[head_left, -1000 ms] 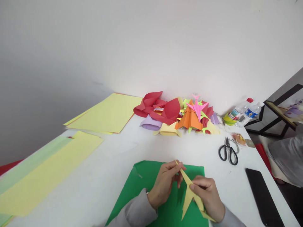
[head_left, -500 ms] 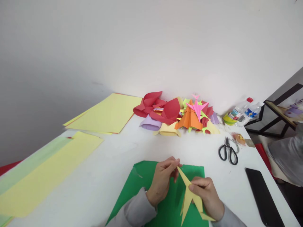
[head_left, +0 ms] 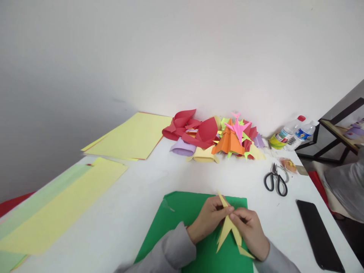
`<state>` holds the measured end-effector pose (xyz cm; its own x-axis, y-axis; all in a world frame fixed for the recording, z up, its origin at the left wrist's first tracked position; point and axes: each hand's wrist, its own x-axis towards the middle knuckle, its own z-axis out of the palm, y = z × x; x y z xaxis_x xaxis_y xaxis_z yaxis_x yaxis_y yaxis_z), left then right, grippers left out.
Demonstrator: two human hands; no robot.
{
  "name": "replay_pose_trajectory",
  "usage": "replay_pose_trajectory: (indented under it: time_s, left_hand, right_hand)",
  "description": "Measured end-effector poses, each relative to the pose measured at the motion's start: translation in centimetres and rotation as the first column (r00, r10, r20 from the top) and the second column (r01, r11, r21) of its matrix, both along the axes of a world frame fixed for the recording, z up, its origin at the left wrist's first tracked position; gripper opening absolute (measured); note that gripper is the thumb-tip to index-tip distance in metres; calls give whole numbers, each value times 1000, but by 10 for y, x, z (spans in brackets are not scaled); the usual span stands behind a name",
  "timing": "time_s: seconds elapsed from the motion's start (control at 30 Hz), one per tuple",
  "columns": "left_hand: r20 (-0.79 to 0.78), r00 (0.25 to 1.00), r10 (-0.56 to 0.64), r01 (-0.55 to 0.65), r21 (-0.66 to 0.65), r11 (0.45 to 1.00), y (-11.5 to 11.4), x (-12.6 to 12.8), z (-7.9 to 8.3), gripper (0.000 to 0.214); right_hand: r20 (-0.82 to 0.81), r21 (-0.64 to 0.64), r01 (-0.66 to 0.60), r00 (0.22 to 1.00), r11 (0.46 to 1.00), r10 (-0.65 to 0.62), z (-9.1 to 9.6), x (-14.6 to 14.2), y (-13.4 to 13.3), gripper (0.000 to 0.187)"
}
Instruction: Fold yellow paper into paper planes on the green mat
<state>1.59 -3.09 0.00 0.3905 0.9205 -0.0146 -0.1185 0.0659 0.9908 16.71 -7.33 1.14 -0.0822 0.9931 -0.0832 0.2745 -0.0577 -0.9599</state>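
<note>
A yellow folded paper figure (head_left: 226,229), with a narrow pointed tip and several pointed flaps, is held over a green sheet (head_left: 182,206) on the white table. My left hand (head_left: 209,218) pinches it just below the upper tip, thumb on top. Close beside it, my right hand (head_left: 251,229) pinches the middle of the figure between thumb and fingers. The two thumbs nearly meet on the paper. The lower flaps hang free below the hands, and the fingers behind the paper are partly hidden.
Folded paper pieces, among them an orange one (head_left: 229,144) and a pink one (head_left: 238,129), are heaped by the wall. Black-handled scissors (head_left: 275,182), a black phone (head_left: 320,235) and two bottles (head_left: 287,132) are on the right. Yellow sheets (head_left: 131,136) lie left. A person's grey sleeve (head_left: 345,189) shows far right.
My left hand has moved right and down along the figure, from its tip to near my right thumb. The upper tip now sticks out above my fingers.
</note>
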Motion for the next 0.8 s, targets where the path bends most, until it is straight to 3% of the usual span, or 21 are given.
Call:
replay_pose_trajectory:
  time_s: [0.1, 0.2, 0.3, 0.4, 0.53, 0.67, 0.8]
  left_hand:
    - [-36, 999, -15, 17, 46, 999, 3, 5, -4, 44]
    - [-98, 995, 30, -13, 172, 985, 6, 12, -7, 44]
    - [-185, 974, 130, -56, 361, 931, 9, 21, -8, 43]
    - [-261, 937, 234, -47, 569, 821, 9, 30, -12, 41]
    - [-329, 873, 361, 47, 793, 608, 9, 33, -20, 37]
    - [-345, 798, 494, 138, 903, 408, 9, 31, -24, 38]
    - [-342, 733, 588, 201, 935, 292, 10, 32, -21, 36]
  right_hand:
    - [71, 87, -26, 997, 996, 20, -2, 5, 2, 42]
    - [-55, 67, 27, 998, 997, -24, -8, 9, 7, 39]
    - [-186, -1, 88, 979, 996, -87, -15, 13, 14, 37]
    - [-252, -38, 102, 962, 994, -108, -19, 18, 20, 39]
    - [-324, -73, 72, 942, 995, -92, -17, 26, 23, 37]
    - [-366, -95, 25, 929, 995, -58, -16, 30, 22, 33]
    - [-392, -98, 19, 918, 995, -56, -18, 31, 22, 30]
